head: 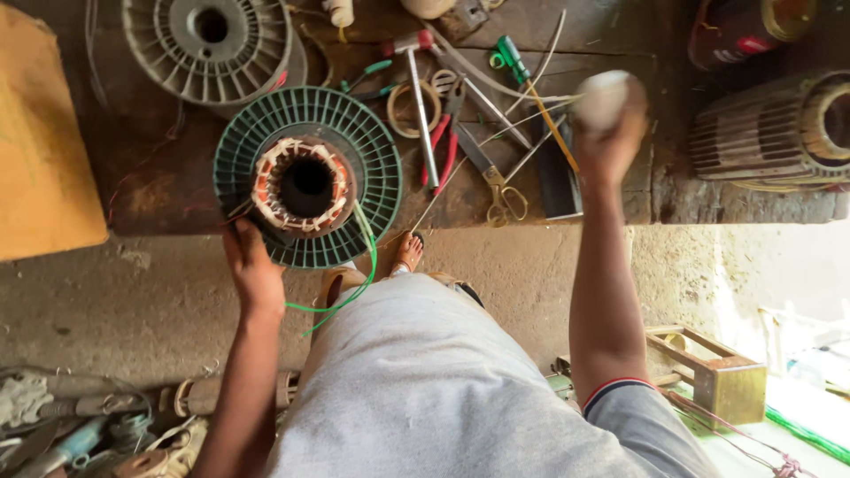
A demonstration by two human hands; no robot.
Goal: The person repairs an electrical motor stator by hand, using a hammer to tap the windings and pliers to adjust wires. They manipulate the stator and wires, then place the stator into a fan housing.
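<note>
On the bench's near edge a green finned stator (307,177) is set, its bore facing up and ringed by copper windings with white and orange lacing. Its near rim is touched by the left hand (252,265), whose fingers are laid against the fins, loosely curled rather than clenched. A green wire (359,274) is seen trailing from the windings down over the edge. Well to the right, the right hand (609,133) is raised above the bench and closed around a pale rounded mallet head (602,97), blurred, so its exact shape cannot be told. Between the two hands, tools are scattered on the wood: a hammer (418,97), red-handled pliers (443,146), scissors (496,181) and a green-handled screwdriver (522,75). Behind the stator a grey finned housing (208,40) is lain flat. At the far right a ribbed motor body (779,133) is rested on the bench (168,186). Below the edge, a sandalled foot (407,252) is shown on the concrete floor.
</note>
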